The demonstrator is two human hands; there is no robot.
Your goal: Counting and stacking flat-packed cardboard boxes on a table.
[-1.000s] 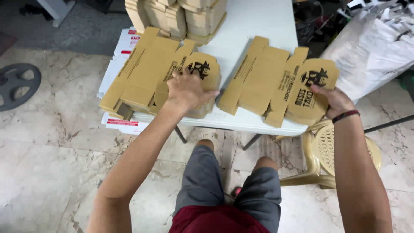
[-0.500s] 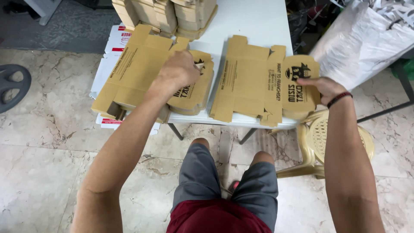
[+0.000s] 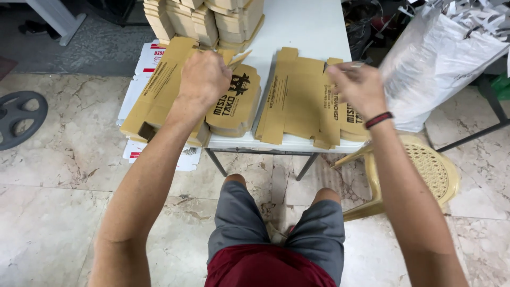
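1. A flat brown cardboard box blank (image 3: 175, 87) is being gripped by the left hand (image 3: 204, 77), whose fingers are being closed around a raised flap at its upper edge.
2. That blank is lying on top of the left pile of blanks, which is overhanging the front left corner of the white tabletop (image 3: 311, 26).
3. The right hand (image 3: 358, 87) is being held just above a second pile of flat blanks (image 3: 300, 101) on the right part of the tabletop; it looks loosely closed, but motion blur is making it impossible to tell whether anything is being pinched.
4. The step in hand is judged to be the lifting of a single blank off the left pile for folding.
5. The next move is judged to be calling for the top sheet to be separated cleanly from those beneath, with the right hand being brought across to support it.
6. Assembled boxes (image 3: 204, 18) are being kept stacked at the far edge of the tabletop.
7. A white plastic bag (image 3: 441, 58) and a tan plastic chair (image 3: 425, 170) are standing to the right.
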